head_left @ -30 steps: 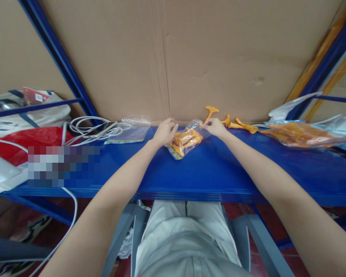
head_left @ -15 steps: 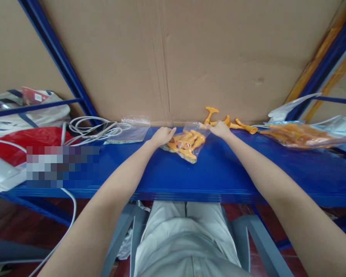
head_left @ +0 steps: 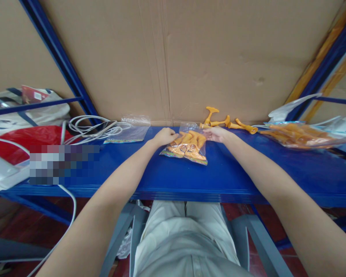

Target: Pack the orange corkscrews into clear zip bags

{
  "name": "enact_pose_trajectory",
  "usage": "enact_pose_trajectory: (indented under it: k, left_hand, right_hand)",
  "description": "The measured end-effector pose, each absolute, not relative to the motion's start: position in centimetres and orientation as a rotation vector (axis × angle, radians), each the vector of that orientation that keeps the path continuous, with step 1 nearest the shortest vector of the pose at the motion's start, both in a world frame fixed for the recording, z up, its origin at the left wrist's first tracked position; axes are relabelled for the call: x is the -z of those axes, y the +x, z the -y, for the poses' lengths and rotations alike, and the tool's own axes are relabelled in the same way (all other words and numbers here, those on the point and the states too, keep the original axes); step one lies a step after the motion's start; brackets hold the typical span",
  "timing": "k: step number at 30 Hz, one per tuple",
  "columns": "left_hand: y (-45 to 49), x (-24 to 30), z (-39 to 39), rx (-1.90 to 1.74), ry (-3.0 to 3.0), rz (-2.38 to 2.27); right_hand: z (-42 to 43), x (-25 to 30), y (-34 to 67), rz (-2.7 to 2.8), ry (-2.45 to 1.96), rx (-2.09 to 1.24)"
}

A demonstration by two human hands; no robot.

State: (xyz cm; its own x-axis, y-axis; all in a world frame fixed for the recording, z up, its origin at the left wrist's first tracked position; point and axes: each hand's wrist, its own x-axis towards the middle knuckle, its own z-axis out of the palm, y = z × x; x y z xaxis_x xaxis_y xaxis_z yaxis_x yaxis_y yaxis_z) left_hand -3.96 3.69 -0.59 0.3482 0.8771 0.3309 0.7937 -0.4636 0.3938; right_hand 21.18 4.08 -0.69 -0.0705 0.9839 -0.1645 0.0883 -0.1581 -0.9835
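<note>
A clear zip bag (head_left: 187, 148) of orange plastic pieces lies on the blue tabletop between my hands, its coloured strip toward me. My left hand (head_left: 165, 136) is closed on the bag's left edge. At its right edge, the fingers of my right hand (head_left: 216, 134) pinch the film; the fingertips are partly blurred. Just behind my right hand are several loose orange plastic pieces with flared ends, one a T-shaped piece (head_left: 211, 112) leaning on the cardboard.
A flat clear bag (head_left: 131, 134) and a coil of white cable (head_left: 89, 129) lie to the left, near a red bag (head_left: 37, 142). A larger bag of orange pieces (head_left: 300, 135) sits at right. Cardboard (head_left: 219, 57) rises along the back; blue posts (head_left: 54, 57) stand at both sides.
The bag has flattened and squared up, with its coloured strip now facing me. My right hand has moved slightly down and turned at the bag's right edge; my left shifted slightly right.
</note>
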Motion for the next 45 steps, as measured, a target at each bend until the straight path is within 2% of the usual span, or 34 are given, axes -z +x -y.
enact_pose_trajectory:
  k: [9,16,27,35,45]
  left_hand:
    - [-2.7,1.0,-3.7,-1.006,1.637,-1.404]
    - [-3.3,0.6,-3.8,-1.044,1.307,-1.298]
    - [-4.6,0.9,-5.3,-1.222,1.136,-1.362]
    - [-5.7,1.3,-5.6,-0.991,1.319,-1.275]
    - [-6.7,1.5,-5.5,-1.01,1.39,-1.181]
  right_hand:
    - [-3.3,1.5,18.7,0.968,-1.236,-1.341]
    - [-2.6,1.7,17.7,1.105,-1.111,-1.428]
    - [-2.6,1.6,17.9,1.095,-1.146,-1.364]
    - [-2.7,1.8,18.6,1.17,-1.107,-1.452]
    - [-3.3,2.0,20.1,1.243,-1.105,-1.501]
